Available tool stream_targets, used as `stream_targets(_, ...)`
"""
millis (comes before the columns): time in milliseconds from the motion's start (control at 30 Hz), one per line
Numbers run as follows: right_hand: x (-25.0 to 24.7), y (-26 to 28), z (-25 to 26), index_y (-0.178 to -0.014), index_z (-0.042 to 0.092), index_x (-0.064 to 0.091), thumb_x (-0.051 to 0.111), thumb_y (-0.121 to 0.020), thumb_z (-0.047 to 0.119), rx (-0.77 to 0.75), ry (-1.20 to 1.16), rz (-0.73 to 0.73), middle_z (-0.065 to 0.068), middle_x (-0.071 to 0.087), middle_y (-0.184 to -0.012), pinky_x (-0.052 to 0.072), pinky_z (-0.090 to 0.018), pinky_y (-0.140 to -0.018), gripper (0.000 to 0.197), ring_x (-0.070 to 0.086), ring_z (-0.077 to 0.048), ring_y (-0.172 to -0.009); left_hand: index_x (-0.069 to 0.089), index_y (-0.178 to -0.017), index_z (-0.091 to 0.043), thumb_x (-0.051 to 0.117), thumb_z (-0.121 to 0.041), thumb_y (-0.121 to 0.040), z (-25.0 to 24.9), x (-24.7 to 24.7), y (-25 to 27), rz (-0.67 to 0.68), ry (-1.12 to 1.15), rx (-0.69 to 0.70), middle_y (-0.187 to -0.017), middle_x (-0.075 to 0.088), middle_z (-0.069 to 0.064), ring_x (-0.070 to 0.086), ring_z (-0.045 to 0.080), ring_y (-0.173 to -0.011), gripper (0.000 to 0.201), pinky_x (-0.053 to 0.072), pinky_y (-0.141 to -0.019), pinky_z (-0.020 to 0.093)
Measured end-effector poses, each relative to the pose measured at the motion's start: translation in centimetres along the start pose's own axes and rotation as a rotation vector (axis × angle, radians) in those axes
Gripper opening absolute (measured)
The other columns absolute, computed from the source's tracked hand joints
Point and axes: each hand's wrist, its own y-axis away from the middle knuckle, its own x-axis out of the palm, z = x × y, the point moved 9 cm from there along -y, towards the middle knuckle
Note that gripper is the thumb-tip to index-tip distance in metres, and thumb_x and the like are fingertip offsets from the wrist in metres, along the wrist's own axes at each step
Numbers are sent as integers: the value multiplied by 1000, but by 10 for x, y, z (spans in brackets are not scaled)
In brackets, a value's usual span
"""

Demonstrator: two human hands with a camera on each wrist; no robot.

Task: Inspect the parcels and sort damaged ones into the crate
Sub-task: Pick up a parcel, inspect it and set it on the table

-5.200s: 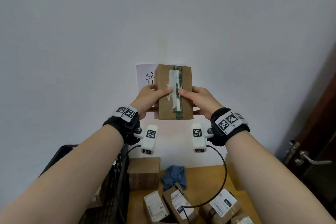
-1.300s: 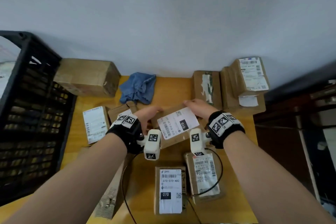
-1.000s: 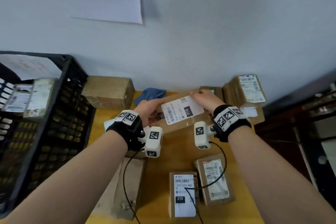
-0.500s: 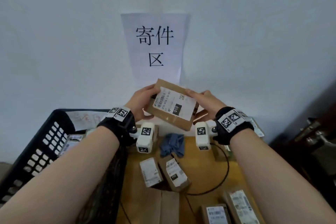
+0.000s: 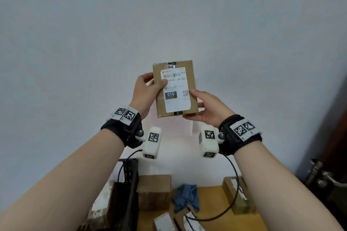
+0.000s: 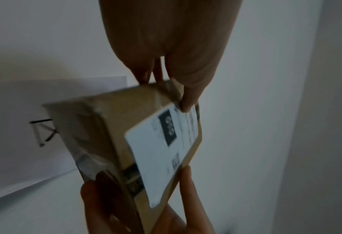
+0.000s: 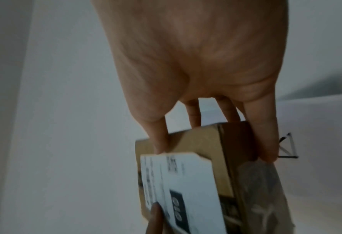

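Nearest, bottom of head view: wooden table [image 5: 216, 210] w/ several small labelled boxes, partly cut off. Blue cloth [image 5: 185, 199] lies crumpled near table's back edge, plain brown box [image 5: 154, 195] just left of it. Black crate [image 5: 125, 191] at table's left; only its corner shows.

Above table, both arms raised. Parcel [image 5: 175, 88] held upright in air, label side toward camera, "010" readable. L hand [image 5: 144, 93] grips its left edge, thumb curled onto label. R hand [image 5: 208, 108] clamps lower right corner, thumb on front, fingers behind. Tape visible at top and bottom edges.

Behind: white wall, paper sheet [image 6: 46, 126] w/ black strokes, mostly hidden by parcel.
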Motion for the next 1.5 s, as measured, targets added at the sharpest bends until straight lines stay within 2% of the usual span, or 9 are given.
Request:
stream_targets(67,5,3,16,-119,10,67,66,-102,29,-36,-67,10,-18,68,-118,59,-58,-92,26,66,-39,-118,57,-141,-18,75,-19,-96,-19,5,-4,72,8,40,-135,66,-6,70,13,-118,48,62,-91,37)
stream_targets(233,13,7,49,-135,11,59,67,-100,34,-78,-22,40,-14,66,-110,52,-61,-100,43,66,-39,-92,50,-143,-51,66,-31,-101,-54,18,3,215,-52,45,-128,71,-9,74,12,-104,49,64,-73,42)
stream_targets(333,12,7,64,-138,15,49,73,-95,37,-146,-14,-45,-9,67,-124,53,-58,-97,54,64,-38,-115,52,-145,-41,64,-22,-103,-63,20,6,194,-3,68,-125,74,-6,75,7,-97,48,60,-64,27)
stream_targets(400,11,8,74,-136,16,45,70,-98,27,-207,-40,-101,-7,67,-122,57,-54,-95,47,65,-31,-112,54,-143,-33,65,-17,-102,-64,19,5,161,26,84,-127,73,-5,75,3,-93,45,57,-60,20)
stream_targets(767,13,7,87,-128,18,48,66,-100,25,-282,9,-144,-5,70,-116,55,-51,-95,34,66,-24,-102,53,-137,-27,65,-15,-100,-65,15,3,85,28,80,-124,74,-6,75,1,-85,41,57,-61,26)
stream_targets(1133,13,12,92,-129,19,51,61,-100,20,-333,-81,-203,-1,71,-110,52,-39,-76,31,67,-22,-98,68,-123,-41,58,-39,-105,-61,7,1,82,87,57,-121,74,-13,66,11,-121,21,53,-101,53)
stream_targets(1300,9,13,94,-134,18,50,61,-101,19,-358,-155,-231,-3,73,-110,58,-36,-68,35,72,-16,-89,61,-137,-35,77,-50,-90,-47,-5,-4,63,89,-55,-120,73,-9,67,15,-113,51,58,-94,50)
stream_targets(1367,10,13,93,-133,19,48,63,-102,19,-371,-162,-235,-3,73,-107,61,-38,-72,34,73,-15,-86,57,-142,-29,76,-59,-87,-41,-2,-3,95,72,-121,-104,72,-6,67,18,-95,66,59,-81,43)
stream_targets(1500,8,13,94,-125,21,49,62,-103,24,-451,-73,-305,1,74,-104,55,-31,-60,26,72,-14,-86,64,-132,-20,75,-52,-91,-44,1,0,85,59,-63,-91,73,-12,65,10,-79,53,52,-68,32)
